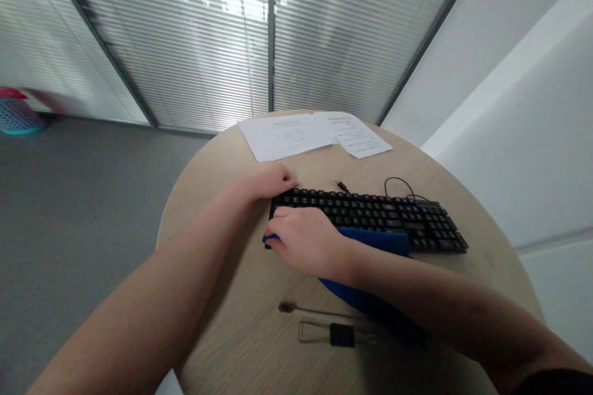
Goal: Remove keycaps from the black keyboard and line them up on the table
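Note:
A black keyboard (370, 213) lies on the round wooden table (208, 197). At its upper left corner is my left hand (274, 179), fingers curled against the edge. My right hand (303, 237) is closed on a blue cloth (377, 239) at the keyboard's left end, with a bit of cloth showing at the fingertips. The cloth runs along the keyboard's front edge and hangs under my right forearm, which hides part of it.
Printed papers (287, 137) lie at the table's far edge. Behind the keyboard are a cable plug (342, 186) and a looped cable. Nearer me rest a small brush (286, 308) and a black binder clip (341, 335). A basket (19, 116) stands on the floor at left.

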Action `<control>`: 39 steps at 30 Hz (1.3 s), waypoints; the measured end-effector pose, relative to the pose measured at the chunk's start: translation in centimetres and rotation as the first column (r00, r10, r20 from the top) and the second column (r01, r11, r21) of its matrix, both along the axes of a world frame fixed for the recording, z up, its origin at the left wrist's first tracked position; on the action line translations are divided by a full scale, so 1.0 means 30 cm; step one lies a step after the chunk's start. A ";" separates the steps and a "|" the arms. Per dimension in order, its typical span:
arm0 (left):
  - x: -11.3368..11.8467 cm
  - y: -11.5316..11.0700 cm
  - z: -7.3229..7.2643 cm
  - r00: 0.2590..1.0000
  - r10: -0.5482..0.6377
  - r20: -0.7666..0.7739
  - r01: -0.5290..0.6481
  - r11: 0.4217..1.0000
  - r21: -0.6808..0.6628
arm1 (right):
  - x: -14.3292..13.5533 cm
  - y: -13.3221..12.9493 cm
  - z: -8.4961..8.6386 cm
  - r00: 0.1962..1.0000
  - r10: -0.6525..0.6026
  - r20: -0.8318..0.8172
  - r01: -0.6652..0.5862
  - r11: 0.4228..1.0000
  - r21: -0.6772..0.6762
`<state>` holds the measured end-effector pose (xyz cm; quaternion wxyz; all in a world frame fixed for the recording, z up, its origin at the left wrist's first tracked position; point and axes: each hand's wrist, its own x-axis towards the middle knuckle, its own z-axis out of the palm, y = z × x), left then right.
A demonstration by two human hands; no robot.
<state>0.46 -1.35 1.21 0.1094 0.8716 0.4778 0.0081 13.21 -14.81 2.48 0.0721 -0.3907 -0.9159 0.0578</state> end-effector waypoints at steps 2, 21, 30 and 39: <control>-0.002 0.006 -0.002 1.000 0.012 0.006 -0.012 1.000 -0.008 | -0.010 0.004 -0.012 1.000 0.011 -0.025 -0.010 1.000 0.009; -0.038 0.034 -0.014 0.992 0.024 0.121 -0.018 0.998 -0.053 | 1.028 -0.307 0.306 0.878 -0.478 0.012 0.409 0.738 -0.537; -0.041 0.028 -0.005 0.972 0.117 0.203 -0.102 0.991 -0.084 | 1.238 -0.015 0.037 0.698 -0.709 -0.097 0.673 0.697 -0.248; -0.061 -0.010 0.040 0.976 0.123 0.179 -0.088 0.977 -0.192 | 1.239 0.194 -0.138 0.715 -0.672 -0.196 0.614 0.736 -0.286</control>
